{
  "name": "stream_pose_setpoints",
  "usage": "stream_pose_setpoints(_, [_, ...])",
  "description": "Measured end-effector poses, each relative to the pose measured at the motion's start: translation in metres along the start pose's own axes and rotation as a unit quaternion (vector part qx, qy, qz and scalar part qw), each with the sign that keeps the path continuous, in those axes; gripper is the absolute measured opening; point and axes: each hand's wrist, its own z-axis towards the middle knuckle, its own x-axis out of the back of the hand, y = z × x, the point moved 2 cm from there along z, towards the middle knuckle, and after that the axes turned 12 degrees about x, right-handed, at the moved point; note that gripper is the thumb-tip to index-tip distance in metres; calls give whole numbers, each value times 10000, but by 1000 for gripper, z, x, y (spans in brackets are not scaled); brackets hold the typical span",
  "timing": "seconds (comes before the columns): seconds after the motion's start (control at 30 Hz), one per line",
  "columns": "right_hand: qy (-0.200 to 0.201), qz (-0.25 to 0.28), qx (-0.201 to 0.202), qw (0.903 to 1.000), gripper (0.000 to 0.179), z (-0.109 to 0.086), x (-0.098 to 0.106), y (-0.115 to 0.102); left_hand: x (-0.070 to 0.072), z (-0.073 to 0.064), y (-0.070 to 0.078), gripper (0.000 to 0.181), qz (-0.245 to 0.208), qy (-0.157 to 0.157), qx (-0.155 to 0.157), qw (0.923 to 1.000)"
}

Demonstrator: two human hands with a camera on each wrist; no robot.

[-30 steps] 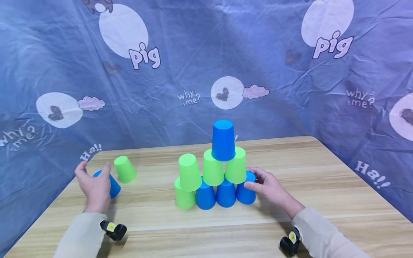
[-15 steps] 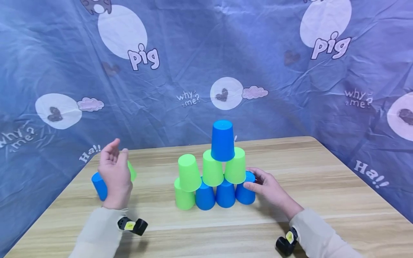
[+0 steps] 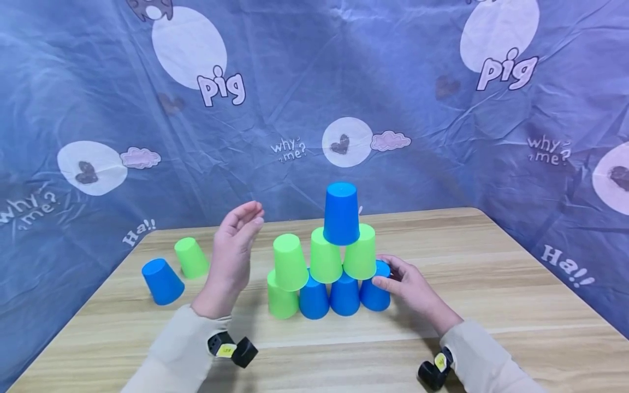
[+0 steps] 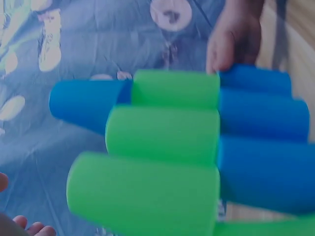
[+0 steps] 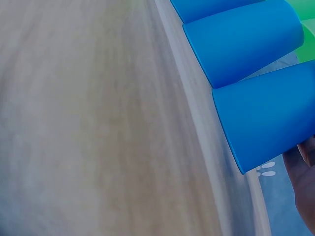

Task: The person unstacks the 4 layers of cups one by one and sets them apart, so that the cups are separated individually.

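Note:
In the head view, upside-down cups form a pyramid. The bottom row has a green cup [image 3: 282, 301] at left and three blue ones, the rightmost blue cup [image 3: 375, 297] being gripped by my right hand [image 3: 408, 284], thumb in front and fingers behind. Three green cups make the second row, its left green cup [image 3: 290, 262] standing nearest my left hand. One blue cup [image 3: 341, 213] tops the middle and right green ones. My left hand [image 3: 233, 251] is raised left of the pyramid, fingers loosely bent, holding nothing; its fingertips show in the left wrist view at lower left.
Two more upside-down cups, a blue cup [image 3: 163, 283] and a green cup [image 3: 191, 258], stand on the left of the wooden table [image 3: 314, 360]. Behind the table's far edge hangs a blue printed cloth [image 3: 275, 180]. Both wrists carry small black cameras.
My left hand has left the blue cup on the left and swung right, beside the pyramid, with nothing in it. My right hand and the stacked cups stay put.

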Motion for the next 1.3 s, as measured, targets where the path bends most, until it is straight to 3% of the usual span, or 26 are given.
stream_pose_setpoints(0.2, [39,-14,-18,10000,53,0,-1,1,-25,-4,1,42,62,-588,164,9981])
stream_pose_setpoints(0.33, [55,6,-38,10000,53,0,-1,1,-40,-8,1,52,403,-918,220,9947])
stream_pose_setpoints(0.57, [53,109,54,9999,52,-1,0,4,-68,-10,1,68,1174,-1143,564,9849])
stream_pose_setpoints(0.73, [80,159,122,9998,51,-2,0,5,-82,-8,-3,72,1446,-1354,738,9774])
stream_pose_setpoints(1.07, [-32,168,164,9997,50,1,-1,5,-95,-5,-14,80,2544,-1338,1149,9509])
stream_pose_setpoints(1.3, [-91,122,123,9998,50,1,1,4,-103,-3,-13,81,2822,-1157,1233,9444])
